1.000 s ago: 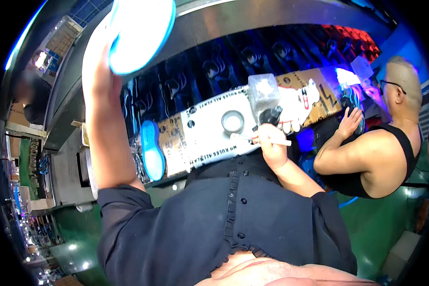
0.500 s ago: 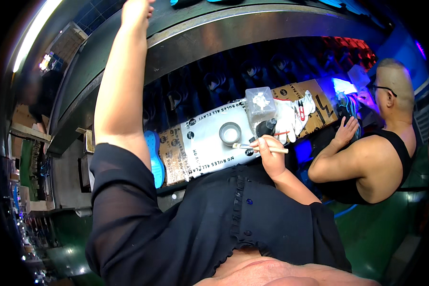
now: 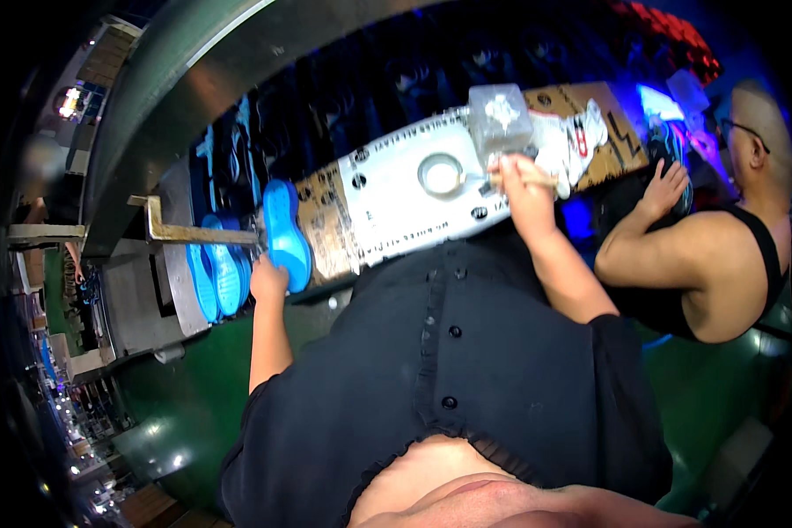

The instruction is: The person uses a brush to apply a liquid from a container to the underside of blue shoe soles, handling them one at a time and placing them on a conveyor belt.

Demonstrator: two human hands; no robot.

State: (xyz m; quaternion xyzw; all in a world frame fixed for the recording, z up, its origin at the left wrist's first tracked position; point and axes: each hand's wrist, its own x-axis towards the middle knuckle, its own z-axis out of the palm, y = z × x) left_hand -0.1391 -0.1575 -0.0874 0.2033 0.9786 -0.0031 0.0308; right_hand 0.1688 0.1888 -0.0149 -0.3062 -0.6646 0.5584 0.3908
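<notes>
At the left end of the work surface, my left hand [image 3: 269, 278] grips the near left edge of a blue shoe sole [image 3: 282, 231]. Other blue shoe soles [image 3: 226, 273] lie just left of it. My right hand [image 3: 528, 185] is closed round a flat brush with a pale wooden handle [image 3: 544, 180]. The brush's tip, blurred, is beside a round grey cup [image 3: 424, 187] of whitish liquid. That cup stands on a white printed sheet [image 3: 383, 204] laid over cardboard. Behind my right hand is a clear plastic box [image 3: 500, 132], its top crusted with white.
White gloves [image 3: 550, 145] lie on the cardboard [image 3: 614, 123] to the right. A co-worker [image 3: 695, 255] sits close on my right, a hand on a dark shoe. A metal bar [image 3: 198, 233] juts out near my left hand. Dark shoes [image 3: 343, 106] line the far side.
My left arm has come back from the far conveyor, and its hand now holds the blue sole. More blue soles show at left. The brush has stayed near the cup.
</notes>
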